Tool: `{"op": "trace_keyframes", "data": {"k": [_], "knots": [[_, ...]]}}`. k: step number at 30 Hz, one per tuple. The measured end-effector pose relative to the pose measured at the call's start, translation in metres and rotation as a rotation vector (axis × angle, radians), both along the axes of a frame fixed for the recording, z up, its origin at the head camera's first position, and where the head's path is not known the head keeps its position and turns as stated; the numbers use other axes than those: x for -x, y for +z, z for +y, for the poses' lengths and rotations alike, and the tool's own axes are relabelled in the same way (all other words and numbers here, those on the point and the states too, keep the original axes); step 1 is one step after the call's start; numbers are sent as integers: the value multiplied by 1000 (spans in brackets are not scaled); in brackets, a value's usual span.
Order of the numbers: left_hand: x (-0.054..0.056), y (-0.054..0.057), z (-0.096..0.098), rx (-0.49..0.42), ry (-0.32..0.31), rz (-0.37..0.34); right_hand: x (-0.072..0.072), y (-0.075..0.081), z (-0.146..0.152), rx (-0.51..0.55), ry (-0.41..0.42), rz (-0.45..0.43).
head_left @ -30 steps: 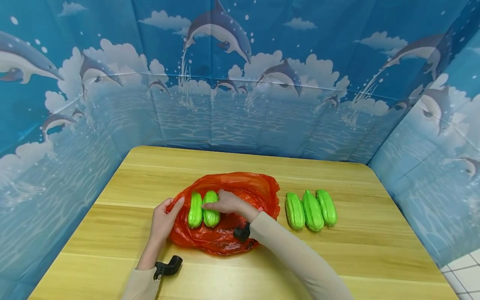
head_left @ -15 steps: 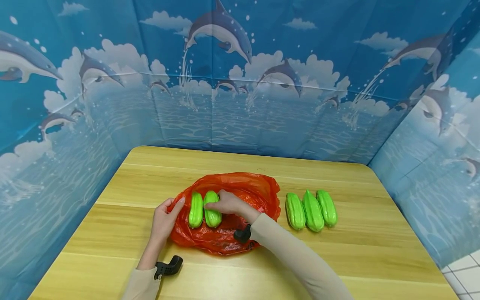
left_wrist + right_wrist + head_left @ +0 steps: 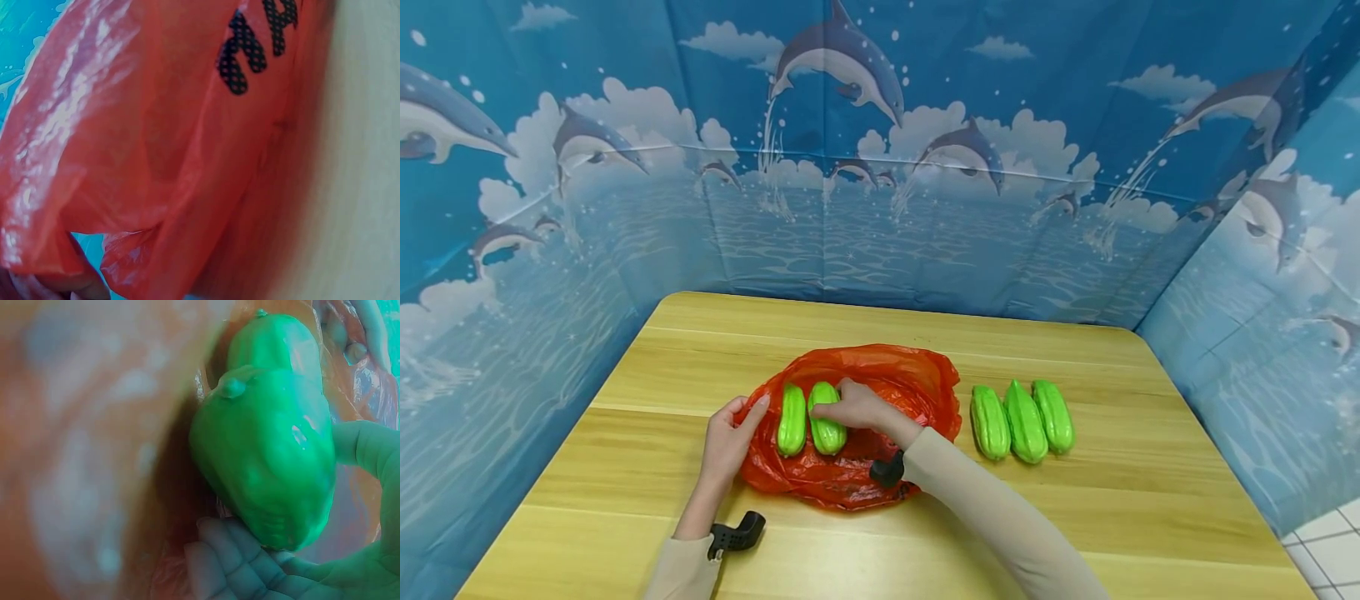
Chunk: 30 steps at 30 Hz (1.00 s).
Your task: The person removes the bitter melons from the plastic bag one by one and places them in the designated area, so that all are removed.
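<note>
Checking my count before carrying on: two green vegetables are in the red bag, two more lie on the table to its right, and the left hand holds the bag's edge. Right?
Not quite: the head view shows three green vegetables, not two, on the table right of the red bag. The rest stands.

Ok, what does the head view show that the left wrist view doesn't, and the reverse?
Only the head view: five glossy green ridged gourds, two in the thin red plastic bag, three to its right, plus the right hand. Only the left wrist view: bold black dotted letters, plain to see. Both: that bag, the blue printed backdrop, apparently the pale wooden table, and the bare left hand, cut off at the left wrist view's lower corner.
</note>
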<state>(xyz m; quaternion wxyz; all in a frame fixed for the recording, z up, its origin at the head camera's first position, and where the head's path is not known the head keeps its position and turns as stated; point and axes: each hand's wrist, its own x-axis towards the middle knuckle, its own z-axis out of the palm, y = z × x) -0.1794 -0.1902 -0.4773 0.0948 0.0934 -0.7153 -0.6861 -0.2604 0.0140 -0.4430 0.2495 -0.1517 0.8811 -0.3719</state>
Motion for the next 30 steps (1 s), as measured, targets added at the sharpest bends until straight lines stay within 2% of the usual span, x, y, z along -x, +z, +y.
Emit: {"op": "trace_keyframes", "data": {"k": [20, 30], "knots": [[-2, 4, 0, -17, -12, -19, -7, 13, 2, 19, -7, 68], [-4, 8, 2, -13, -6, -26, -11, 20, 5, -9, -46, 109]]}}
